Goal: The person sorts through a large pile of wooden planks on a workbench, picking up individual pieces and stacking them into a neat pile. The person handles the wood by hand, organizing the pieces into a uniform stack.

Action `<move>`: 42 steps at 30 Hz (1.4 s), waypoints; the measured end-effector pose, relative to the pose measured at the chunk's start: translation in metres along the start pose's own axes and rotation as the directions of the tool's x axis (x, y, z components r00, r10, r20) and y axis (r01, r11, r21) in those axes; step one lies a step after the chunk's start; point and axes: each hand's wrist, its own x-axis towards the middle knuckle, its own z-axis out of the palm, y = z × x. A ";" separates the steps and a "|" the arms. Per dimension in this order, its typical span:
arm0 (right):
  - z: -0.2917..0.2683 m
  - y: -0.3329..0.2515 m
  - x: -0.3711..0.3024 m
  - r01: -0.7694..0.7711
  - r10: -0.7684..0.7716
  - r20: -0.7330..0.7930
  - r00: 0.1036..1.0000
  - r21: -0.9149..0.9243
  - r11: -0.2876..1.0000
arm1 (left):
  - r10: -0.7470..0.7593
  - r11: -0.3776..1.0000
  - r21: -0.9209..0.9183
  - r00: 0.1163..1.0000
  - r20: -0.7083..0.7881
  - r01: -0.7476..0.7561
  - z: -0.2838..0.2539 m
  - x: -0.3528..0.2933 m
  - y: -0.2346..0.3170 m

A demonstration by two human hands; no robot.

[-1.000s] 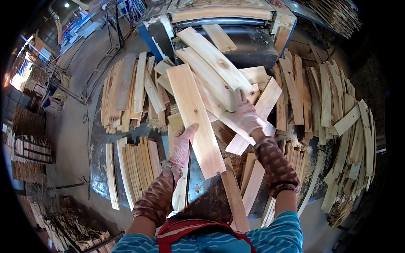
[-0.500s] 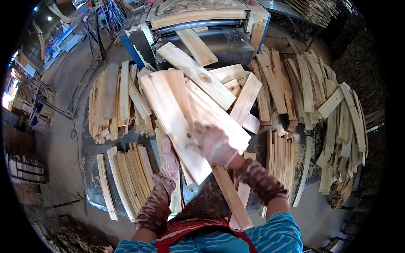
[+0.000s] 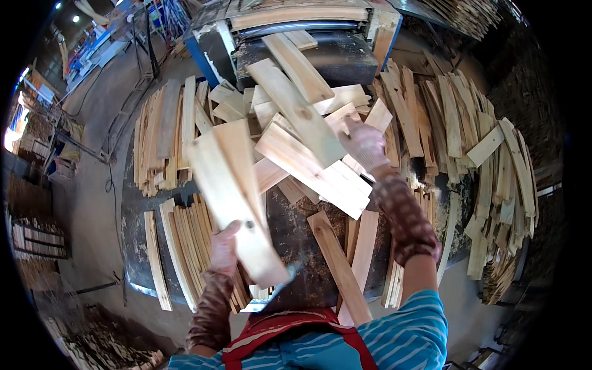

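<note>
A pale wooden board (image 3: 217, 179) with a dark knot is gripped near its lower end by my gloved left hand (image 3: 224, 248), the thumb along its edge. A second, browner board (image 3: 242, 154) lies against it, fanned out at the far end. My gloved right hand (image 3: 367, 145) reaches over the loose pile and closes on the right edge of a knotted board (image 3: 302, 114), whose near end is blurred. Under that board lie several pale boards (image 3: 314, 169), crossing at different angles.
A planer-like machine (image 3: 308, 58) with a roller stands at the far side, a board (image 3: 299, 68) resting on its dark bed. Upright rows of boards (image 3: 163, 126) line the left, and larger stacks (image 3: 456, 123) the right. Two loose boards (image 3: 339, 265) lie at the near edge of the dark table (image 3: 290, 246).
My right hand has left the held boards and moved away and right to the pile. My left hand has carried its boards leftward, away from the pile.
</note>
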 end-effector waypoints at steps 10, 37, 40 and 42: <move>0.110 -0.059 -0.037 0.174 -0.099 -0.258 0.961 0.288 0.942 | 0.221 0.907 0.420 0.895 -0.387 -0.042 -0.302 -0.084 0.084; 0.212 -0.031 -0.101 -0.058 -0.028 -0.216 0.976 -0.380 0.923 | 0.020 0.677 0.696 0.939 -0.342 0.239 -0.458 0.023 -0.028; 0.212 -0.035 -0.097 -0.009 -0.112 -0.273 0.956 -0.407 0.913 | 0.165 0.537 0.818 0.924 -0.344 0.208 -0.475 0.031 -0.056; 0.211 -0.020 -0.096 0.035 -0.192 -0.325 0.926 -0.432 0.901 | -0.064 0.870 0.452 0.956 -0.288 0.195 -0.462 0.034 -0.059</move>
